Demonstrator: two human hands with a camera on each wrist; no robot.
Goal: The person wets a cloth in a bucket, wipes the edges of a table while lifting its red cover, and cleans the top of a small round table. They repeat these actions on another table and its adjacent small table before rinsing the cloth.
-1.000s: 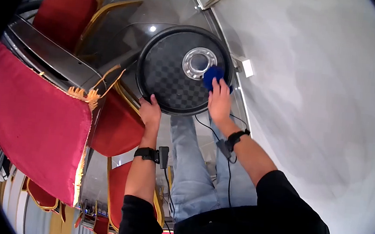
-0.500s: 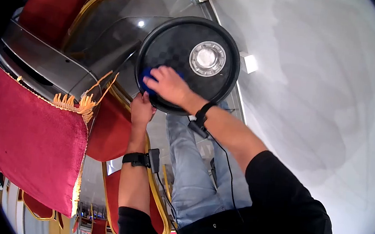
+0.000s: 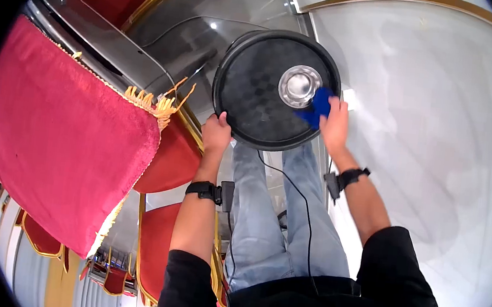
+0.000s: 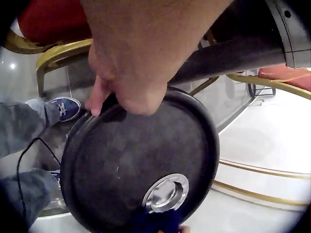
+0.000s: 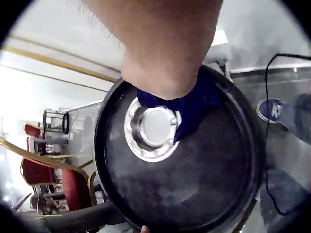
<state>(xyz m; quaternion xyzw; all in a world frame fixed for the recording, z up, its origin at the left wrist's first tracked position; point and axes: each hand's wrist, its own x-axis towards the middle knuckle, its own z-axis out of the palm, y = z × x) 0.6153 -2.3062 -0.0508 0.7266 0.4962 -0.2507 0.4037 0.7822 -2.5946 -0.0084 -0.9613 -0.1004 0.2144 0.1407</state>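
Note:
My left hand (image 3: 217, 133) grips the near-left rim of a round black tray (image 3: 252, 89), thumb over the edge. In the left wrist view the same hand (image 4: 136, 87) hides part of that rim. On the tray's right half sits a shiny metal dish (image 3: 298, 86) with a notched rim, like an ashtray. My right hand (image 3: 335, 126) holds a crumpled dark blue cloth (image 3: 320, 104) at the tray's right side, right by the dish. The right wrist view shows the cloth (image 5: 197, 104) overlapping the dish's edge; the forearm hides most of the fingers.
To the left stands a table with a fringed red cloth (image 3: 76, 137), red chairs (image 3: 168, 164) with gold frames beside it. A pale wall (image 3: 413, 140) runs along the right. A black cable (image 3: 296, 188) hangs over the jeans (image 3: 252, 213) below the tray.
My right hand swept the cloth from the tray's right side to the near left by my left hand, then back right beside the dish. My left hand stays on the rim.

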